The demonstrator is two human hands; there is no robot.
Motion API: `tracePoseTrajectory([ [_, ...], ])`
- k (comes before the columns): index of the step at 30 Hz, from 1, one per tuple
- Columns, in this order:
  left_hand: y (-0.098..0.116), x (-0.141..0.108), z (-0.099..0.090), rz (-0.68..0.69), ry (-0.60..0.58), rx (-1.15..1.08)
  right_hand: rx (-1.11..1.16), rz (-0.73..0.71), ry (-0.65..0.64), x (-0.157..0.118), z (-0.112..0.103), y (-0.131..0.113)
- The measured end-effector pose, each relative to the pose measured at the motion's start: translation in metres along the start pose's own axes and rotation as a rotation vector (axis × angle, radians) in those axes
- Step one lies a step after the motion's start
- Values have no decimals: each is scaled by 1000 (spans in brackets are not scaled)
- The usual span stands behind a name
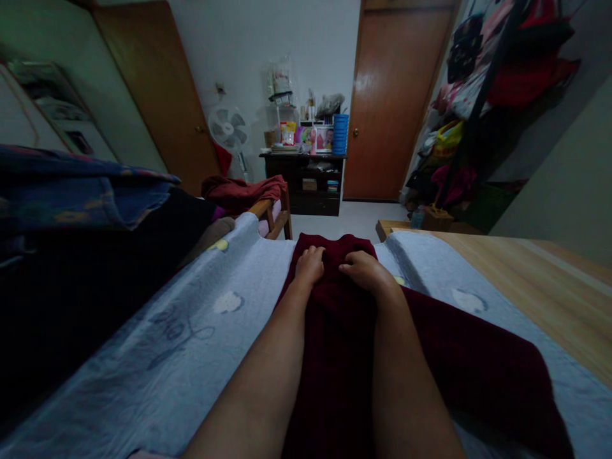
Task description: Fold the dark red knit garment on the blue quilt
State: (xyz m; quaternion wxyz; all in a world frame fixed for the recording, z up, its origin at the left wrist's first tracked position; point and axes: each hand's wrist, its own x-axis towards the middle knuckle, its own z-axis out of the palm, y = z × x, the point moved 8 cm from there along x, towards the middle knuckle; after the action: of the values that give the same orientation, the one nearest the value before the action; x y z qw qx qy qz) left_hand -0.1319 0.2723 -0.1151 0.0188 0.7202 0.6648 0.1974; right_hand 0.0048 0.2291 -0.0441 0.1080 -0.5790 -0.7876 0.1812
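A dark red garment (339, 357) lies lengthwise on a light blue bed sheet (191, 338) in front of me. One long part of it, a sleeve or a leg, slants off to the lower right. Near the garment's far end, my left hand (310, 264) has its fingers curled on the fabric at the left side. My right hand (366, 269) is on the right side, thumb and fingers bent in toward the cloth. Both hands look closed on the fabric, though the fingertips are partly hidden in it. Small folds show between the hands.
Dark clothes and a blue denim piece (86, 197) are heaped at left. A reddish cloth (243, 191) hangs over a wooden chair or rail. A wooden board (540, 274) borders the bed at right. Beyond stand a fan (229, 129), a dark cabinet (306, 204) and hanging bags (526, 76).
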Motion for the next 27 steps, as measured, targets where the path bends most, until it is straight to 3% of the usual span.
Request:
tracePoseTrajectory([
  [8,-1,2,15,35,-122,-21,-21,9,-12,-9,-11,-5],
  [16,2,2,24,49,-245,-48,52,138,18,-2,-8,22],
  [20,4,0,23,45,-219,-47,68,155,59,-1,-10,23],
  [27,2,-1,5,7,-50,-49,63,124,19,-4,-8,14],
])
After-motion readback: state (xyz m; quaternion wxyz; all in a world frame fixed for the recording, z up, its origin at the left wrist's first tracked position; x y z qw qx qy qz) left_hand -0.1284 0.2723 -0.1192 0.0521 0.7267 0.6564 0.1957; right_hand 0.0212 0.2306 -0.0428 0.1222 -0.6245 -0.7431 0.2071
